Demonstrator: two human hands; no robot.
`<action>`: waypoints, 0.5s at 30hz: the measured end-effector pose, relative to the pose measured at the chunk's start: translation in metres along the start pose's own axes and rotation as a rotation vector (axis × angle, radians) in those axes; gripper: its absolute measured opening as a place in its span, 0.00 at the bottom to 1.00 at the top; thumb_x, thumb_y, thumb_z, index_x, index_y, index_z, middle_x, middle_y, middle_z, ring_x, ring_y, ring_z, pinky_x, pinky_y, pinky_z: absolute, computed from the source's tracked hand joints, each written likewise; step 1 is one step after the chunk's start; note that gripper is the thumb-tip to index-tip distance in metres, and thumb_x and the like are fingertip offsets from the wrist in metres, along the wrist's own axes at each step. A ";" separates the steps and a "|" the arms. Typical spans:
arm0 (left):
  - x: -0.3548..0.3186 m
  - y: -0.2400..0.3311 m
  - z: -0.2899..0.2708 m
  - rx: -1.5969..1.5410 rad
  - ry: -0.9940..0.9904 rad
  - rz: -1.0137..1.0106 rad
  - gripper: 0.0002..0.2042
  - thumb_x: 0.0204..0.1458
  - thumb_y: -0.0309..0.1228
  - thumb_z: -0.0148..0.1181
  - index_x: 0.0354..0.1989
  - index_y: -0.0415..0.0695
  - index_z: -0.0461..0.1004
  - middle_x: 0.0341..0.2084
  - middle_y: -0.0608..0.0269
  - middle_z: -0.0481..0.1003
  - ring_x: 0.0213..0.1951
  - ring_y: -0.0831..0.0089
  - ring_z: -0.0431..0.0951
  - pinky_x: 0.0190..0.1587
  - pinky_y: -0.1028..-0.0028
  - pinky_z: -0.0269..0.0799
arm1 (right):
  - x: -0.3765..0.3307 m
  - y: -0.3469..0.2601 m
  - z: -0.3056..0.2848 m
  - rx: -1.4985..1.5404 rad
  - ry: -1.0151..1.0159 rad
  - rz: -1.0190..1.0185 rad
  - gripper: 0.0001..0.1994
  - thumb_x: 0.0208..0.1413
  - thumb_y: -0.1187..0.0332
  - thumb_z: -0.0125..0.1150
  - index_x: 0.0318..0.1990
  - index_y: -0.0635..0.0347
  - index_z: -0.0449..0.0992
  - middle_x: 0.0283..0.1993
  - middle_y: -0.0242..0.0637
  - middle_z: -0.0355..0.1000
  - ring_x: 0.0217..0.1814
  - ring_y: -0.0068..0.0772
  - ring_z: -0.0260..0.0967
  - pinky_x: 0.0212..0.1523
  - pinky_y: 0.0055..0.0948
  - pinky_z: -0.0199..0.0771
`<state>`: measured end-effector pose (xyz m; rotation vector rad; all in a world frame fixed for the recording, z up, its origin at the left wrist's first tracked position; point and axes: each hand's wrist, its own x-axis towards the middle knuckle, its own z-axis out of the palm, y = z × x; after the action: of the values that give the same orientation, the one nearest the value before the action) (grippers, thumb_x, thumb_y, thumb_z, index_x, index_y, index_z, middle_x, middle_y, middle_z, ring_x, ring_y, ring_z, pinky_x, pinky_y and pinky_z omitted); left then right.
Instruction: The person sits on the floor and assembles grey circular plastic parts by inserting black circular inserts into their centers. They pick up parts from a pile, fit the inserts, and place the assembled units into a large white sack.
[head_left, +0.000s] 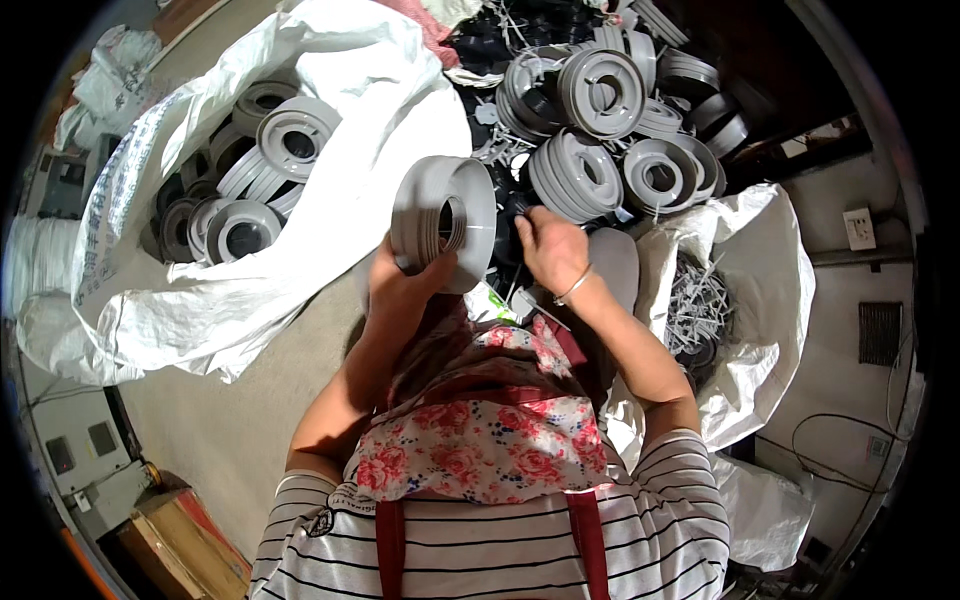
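Note:
My left hand [402, 292] is wrapped round the lower side of a stack of grey plastic flanged rings [473, 215]. The stack is tilted above my lap, its round centre hole facing right. Just right of it, my right hand [556, 252] has its fingers bent and drawn together over the dark parts of the pile. Whatever they pinch is too dark to make out. Beyond that hand lie several stacked grey ring fittings [577, 178], and a single flanged ring [659, 173] shows its open centre.
On the left gapes a large white woven sack [375, 130] with grey and black ring fittings [298, 140] inside. Another white sack [765, 300] at right holds thin grey plastic scraps [700, 308]. A cardboard box [190, 545] stands lower left. Black pieces [490, 50] lie at the back.

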<state>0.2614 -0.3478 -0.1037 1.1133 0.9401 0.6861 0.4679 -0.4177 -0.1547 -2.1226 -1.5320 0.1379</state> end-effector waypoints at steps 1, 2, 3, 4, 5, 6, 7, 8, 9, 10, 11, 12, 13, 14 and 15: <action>-0.001 0.002 0.005 0.031 -0.015 -0.070 0.22 0.46 0.27 0.65 0.49 0.34 0.67 0.38 0.60 0.75 0.37 0.74 0.76 0.42 0.75 0.72 | 0.002 -0.001 -0.013 0.093 0.153 -0.030 0.11 0.55 0.62 0.56 0.34 0.61 0.75 0.31 0.48 0.73 0.33 0.53 0.72 0.33 0.42 0.71; 0.001 -0.002 0.008 -0.051 -0.045 -0.041 0.21 0.47 0.27 0.65 0.49 0.34 0.68 0.37 0.60 0.75 0.36 0.73 0.76 0.41 0.75 0.72 | 0.003 0.000 -0.023 0.078 0.177 -0.007 0.10 0.55 0.63 0.55 0.35 0.61 0.76 0.31 0.49 0.73 0.33 0.53 0.72 0.33 0.42 0.71; 0.004 -0.005 0.010 -0.129 -0.072 -0.012 0.20 0.47 0.28 0.64 0.48 0.34 0.68 0.36 0.60 0.76 0.35 0.73 0.76 0.41 0.75 0.73 | 0.005 0.001 -0.029 0.067 0.203 0.016 0.10 0.56 0.63 0.55 0.36 0.61 0.76 0.32 0.49 0.73 0.33 0.53 0.71 0.33 0.42 0.71; 0.005 -0.007 0.011 -0.208 -0.098 0.017 0.19 0.48 0.28 0.64 0.48 0.35 0.69 0.36 0.60 0.76 0.34 0.73 0.77 0.40 0.74 0.73 | 0.006 0.004 -0.033 -0.011 0.247 -0.001 0.09 0.55 0.66 0.54 0.29 0.61 0.71 0.29 0.50 0.72 0.29 0.54 0.70 0.29 0.45 0.70; 0.004 -0.006 0.013 -0.252 -0.090 0.024 0.19 0.48 0.28 0.63 0.48 0.35 0.69 0.36 0.60 0.76 0.34 0.72 0.77 0.40 0.74 0.73 | 0.009 0.017 -0.029 -0.047 0.335 -0.022 0.07 0.56 0.67 0.53 0.30 0.61 0.71 0.28 0.50 0.71 0.28 0.55 0.70 0.28 0.45 0.69; 0.002 0.002 0.016 -0.291 -0.076 0.033 0.19 0.49 0.28 0.63 0.48 0.35 0.69 0.36 0.59 0.76 0.34 0.72 0.77 0.40 0.74 0.73 | 0.012 0.023 -0.032 -0.059 0.373 0.011 0.07 0.56 0.68 0.53 0.30 0.61 0.70 0.27 0.50 0.71 0.27 0.55 0.69 0.28 0.45 0.69; 0.001 0.006 0.018 -0.332 -0.061 0.043 0.18 0.49 0.28 0.63 0.48 0.35 0.69 0.37 0.58 0.76 0.35 0.72 0.77 0.40 0.74 0.73 | 0.014 0.026 -0.035 -0.070 0.410 0.043 0.06 0.57 0.69 0.52 0.30 0.61 0.70 0.26 0.50 0.70 0.27 0.56 0.69 0.28 0.46 0.69; 0.003 0.004 0.019 -0.340 -0.074 0.004 0.18 0.49 0.28 0.62 0.47 0.35 0.69 0.36 0.58 0.76 0.34 0.72 0.77 0.39 0.74 0.74 | 0.014 0.027 -0.037 0.086 0.394 0.067 0.05 0.56 0.70 0.52 0.31 0.62 0.71 0.27 0.50 0.70 0.29 0.55 0.69 0.29 0.45 0.69; 0.005 -0.001 0.021 -0.344 -0.089 -0.038 0.17 0.50 0.28 0.62 0.47 0.35 0.68 0.36 0.58 0.75 0.34 0.71 0.78 0.38 0.74 0.74 | 0.013 0.019 -0.038 0.167 0.367 0.011 0.05 0.56 0.71 0.53 0.32 0.62 0.72 0.28 0.50 0.69 0.30 0.55 0.68 0.30 0.44 0.69; 0.006 -0.005 0.020 -0.347 -0.102 -0.081 0.17 0.50 0.27 0.61 0.47 0.35 0.68 0.36 0.57 0.75 0.34 0.71 0.78 0.38 0.74 0.74 | 0.013 0.007 -0.037 0.249 0.339 -0.045 0.05 0.56 0.71 0.53 0.32 0.62 0.72 0.29 0.50 0.69 0.31 0.54 0.68 0.31 0.44 0.69; 0.005 -0.009 0.019 -0.402 -0.148 -0.141 0.17 0.50 0.27 0.61 0.47 0.35 0.68 0.36 0.57 0.75 0.34 0.71 0.78 0.37 0.74 0.75 | 0.012 -0.005 -0.034 0.331 0.311 -0.102 0.05 0.56 0.71 0.53 0.33 0.62 0.73 0.30 0.50 0.69 0.32 0.54 0.68 0.32 0.44 0.69; 0.004 -0.011 0.018 -0.461 -0.197 -0.198 0.16 0.51 0.27 0.60 0.47 0.35 0.67 0.35 0.58 0.75 0.34 0.71 0.78 0.36 0.74 0.75 | 0.009 -0.015 -0.031 0.334 0.225 -0.102 0.06 0.55 0.70 0.55 0.35 0.62 0.75 0.32 0.49 0.68 0.34 0.54 0.68 0.35 0.43 0.68; 0.003 -0.012 0.019 -0.519 -0.246 -0.256 0.16 0.51 0.27 0.60 0.47 0.35 0.67 0.35 0.58 0.74 0.34 0.71 0.77 0.35 0.74 0.75 | 0.010 -0.022 -0.026 0.347 0.198 -0.095 0.07 0.54 0.68 0.57 0.33 0.64 0.75 0.31 0.48 0.67 0.34 0.54 0.67 0.35 0.43 0.68; 0.001 -0.012 0.024 -0.535 -0.218 -0.210 0.16 0.52 0.28 0.59 0.47 0.35 0.66 0.33 0.59 0.74 0.32 0.72 0.77 0.33 0.75 0.75 | 0.012 -0.023 -0.030 0.317 0.108 -0.104 0.11 0.51 0.65 0.61 0.37 0.64 0.73 0.33 0.49 0.67 0.36 0.54 0.67 0.37 0.43 0.69; 0.000 -0.012 0.023 -0.523 -0.222 -0.192 0.16 0.52 0.28 0.59 0.47 0.34 0.66 0.33 0.59 0.74 0.32 0.72 0.77 0.33 0.75 0.75 | 0.014 -0.026 -0.036 0.285 0.017 -0.110 0.16 0.49 0.61 0.64 0.40 0.64 0.72 0.35 0.50 0.67 0.38 0.55 0.67 0.38 0.42 0.69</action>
<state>0.2819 -0.3619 -0.1116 0.6108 0.6165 0.5908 0.4639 -0.4119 -0.1086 -1.8094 -1.5163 0.2816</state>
